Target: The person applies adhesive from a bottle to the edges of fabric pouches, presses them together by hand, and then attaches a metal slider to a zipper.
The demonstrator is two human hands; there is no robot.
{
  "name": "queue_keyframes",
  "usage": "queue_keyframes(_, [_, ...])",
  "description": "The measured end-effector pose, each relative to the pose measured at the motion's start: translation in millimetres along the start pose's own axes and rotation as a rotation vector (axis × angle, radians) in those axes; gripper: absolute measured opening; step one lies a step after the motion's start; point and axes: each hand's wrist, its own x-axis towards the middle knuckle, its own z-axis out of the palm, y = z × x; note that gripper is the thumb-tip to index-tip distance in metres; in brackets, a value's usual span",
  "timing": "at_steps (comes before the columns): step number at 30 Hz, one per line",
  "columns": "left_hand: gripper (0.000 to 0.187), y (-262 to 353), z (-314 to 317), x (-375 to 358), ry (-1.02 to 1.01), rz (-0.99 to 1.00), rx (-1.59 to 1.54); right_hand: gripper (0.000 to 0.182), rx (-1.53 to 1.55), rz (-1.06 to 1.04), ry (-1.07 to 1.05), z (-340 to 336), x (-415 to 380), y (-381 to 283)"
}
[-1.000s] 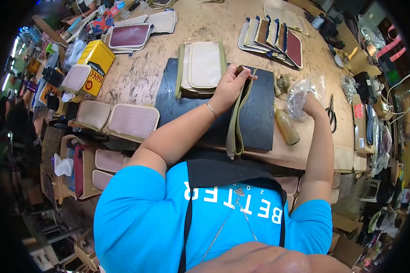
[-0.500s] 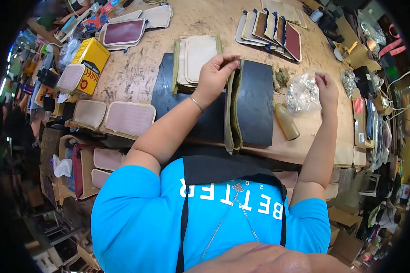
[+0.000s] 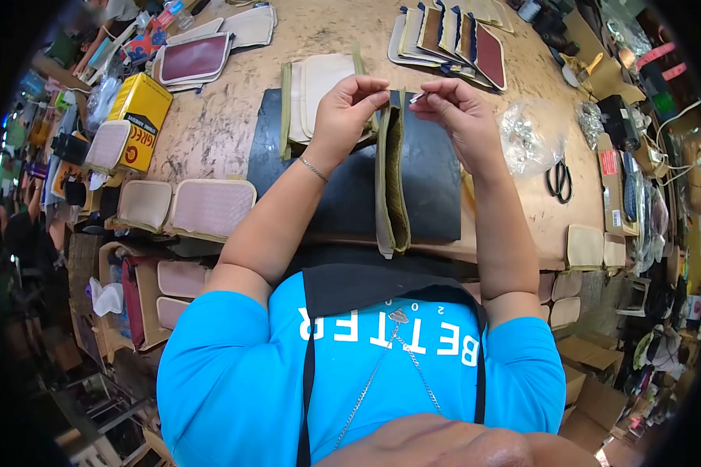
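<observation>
My left hand (image 3: 343,121) pinches the far end of an olive-trimmed fabric pouch (image 3: 395,183), which stands on edge with its long opening facing up. Across from it, my right hand (image 3: 463,121) holds a small shiny metal piece (image 3: 418,97) between the fingertips, close to the pouch's far end but apart from it. Under the pouch is a black board (image 3: 436,191). A second cream pouch with olive edges (image 3: 319,89) lies beside my left hand. To the right of my right hand is a clear plastic bag of small shiny pieces (image 3: 526,140).
Black-handled scissors (image 3: 559,182) lie right of my right forearm. Stacked panels (image 3: 448,39) are at the back, with a maroon panel (image 3: 196,58) and a yellow can (image 3: 140,117) at the left. Pale panels (image 3: 213,206) line the near left table edge.
My right hand has moved left from the plastic bag to the pouch's far end, now with the metal piece. The scissors have come into sight. My left hand keeps its grip.
</observation>
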Motion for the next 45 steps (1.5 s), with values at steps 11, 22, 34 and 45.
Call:
queue_keyframes(11, [0.017, 1, -9, 2, 0.003, 0.009, -0.031, 0.020, -0.153, -0.051, 0.091, 13, 8, 15])
queue_keyframes(22, [0.016, 9, -10, -4, -0.038, 0.031, 0.066, 0.021, 0.326, 0.185, 0.051, 34, 8, 33])
queue_keyframes(34, [0.015, 3, -8, -4, 0.019, 0.014, 0.024, 0.022, -0.010, 0.119, 0.181, 1, 25, 40])
queue_keyframes(45, [0.017, -1, -1, -5, 0.040, 0.019, 0.012, 0.021, -1.306, -0.003, -0.061, -1, 39, 88])
